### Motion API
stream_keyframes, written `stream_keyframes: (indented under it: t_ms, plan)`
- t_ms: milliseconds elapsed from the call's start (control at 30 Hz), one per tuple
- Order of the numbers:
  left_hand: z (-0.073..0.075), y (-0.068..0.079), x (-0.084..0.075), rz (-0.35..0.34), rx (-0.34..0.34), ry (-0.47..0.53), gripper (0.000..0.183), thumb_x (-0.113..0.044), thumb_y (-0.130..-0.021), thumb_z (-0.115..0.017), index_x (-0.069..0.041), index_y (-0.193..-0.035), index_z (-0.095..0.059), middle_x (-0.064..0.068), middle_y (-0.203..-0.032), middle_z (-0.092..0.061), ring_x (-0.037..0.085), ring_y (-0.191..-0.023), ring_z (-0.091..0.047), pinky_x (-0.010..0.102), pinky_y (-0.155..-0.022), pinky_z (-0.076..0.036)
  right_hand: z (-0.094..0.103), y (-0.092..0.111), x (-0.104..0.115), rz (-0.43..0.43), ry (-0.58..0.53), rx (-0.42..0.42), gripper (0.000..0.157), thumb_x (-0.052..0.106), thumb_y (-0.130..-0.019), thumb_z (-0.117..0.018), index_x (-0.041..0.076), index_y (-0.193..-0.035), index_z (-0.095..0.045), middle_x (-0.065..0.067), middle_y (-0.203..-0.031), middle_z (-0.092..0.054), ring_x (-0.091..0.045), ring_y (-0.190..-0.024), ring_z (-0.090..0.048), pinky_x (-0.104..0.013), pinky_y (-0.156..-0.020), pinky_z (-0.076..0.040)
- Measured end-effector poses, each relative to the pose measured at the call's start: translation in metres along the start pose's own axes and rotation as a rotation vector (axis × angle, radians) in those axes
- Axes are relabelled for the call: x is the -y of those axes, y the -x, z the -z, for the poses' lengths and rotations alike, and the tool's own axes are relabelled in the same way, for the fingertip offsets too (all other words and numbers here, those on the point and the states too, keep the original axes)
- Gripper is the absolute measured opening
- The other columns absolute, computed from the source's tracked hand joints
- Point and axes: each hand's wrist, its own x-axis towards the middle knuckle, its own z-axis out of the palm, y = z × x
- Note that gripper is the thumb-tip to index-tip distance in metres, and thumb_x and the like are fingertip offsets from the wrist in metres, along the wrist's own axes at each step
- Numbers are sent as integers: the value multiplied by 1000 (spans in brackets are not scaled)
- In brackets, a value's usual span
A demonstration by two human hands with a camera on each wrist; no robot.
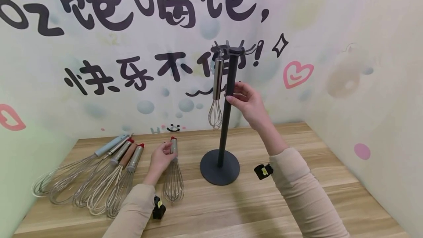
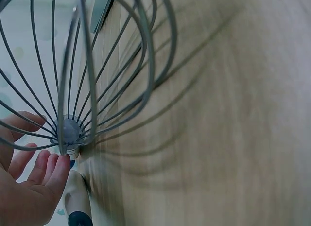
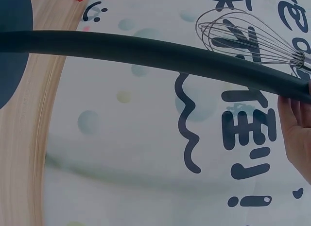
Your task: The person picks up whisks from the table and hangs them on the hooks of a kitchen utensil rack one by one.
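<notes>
Pinching red-ended balloon whisk (image 1: 173, 175) with left hand (image 1: 161, 161), perhaps against desk (image 1: 205, 208), holding upright black stand (image 1: 225, 120) with right hand (image 1: 249, 106), beside small hanging whisk (image 1: 217, 83)

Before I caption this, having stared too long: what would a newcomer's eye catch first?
Probably the tall, dark, round-based stand at centre, the right hand on its pole, a small silver-handled wire whisk hanging from it. Then perhaps five wire whisks lying at left, and the red-tipped silver whisk in the left hand.
</notes>
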Motion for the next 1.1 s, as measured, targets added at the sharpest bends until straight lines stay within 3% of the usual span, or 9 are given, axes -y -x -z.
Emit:
stream_keyframes:
  t_ms: [533,833,1100]
  plan:
    - [-1,1,2,-10,33,-30,53,-3,-86,-62,5,-136,-46,31,-131,-52,43,-121,-52,50,-101,-46,-12,0,0,10,18,-43,42,-2,-87,-64,-1,-126,-52,5,-99,-61,-7,-87,-64,-17,-82,-54]
    - [-3,-1,3,1,39,-36,54,-4,-86,-63,7,-136,-45,31,-131,-53,42,-121,-53,49,-100,-47,-15,1,1,5,32,-66,41,0,-86,-66,1,-125,-54,-1,-104,-61,-9,-88,-63,-18,-81,-54]
    - [-5,-1,3,-28,35,-76,55,-4,-84,-66,8,-134,-47,33,-127,-55,43,-117,-55,51,-99,-47,-17,2,2,1,55,-73,40,1,-86,-66,2,-124,-55,-7,-108,-62,-10,-89,-63,-18,-83,-53]
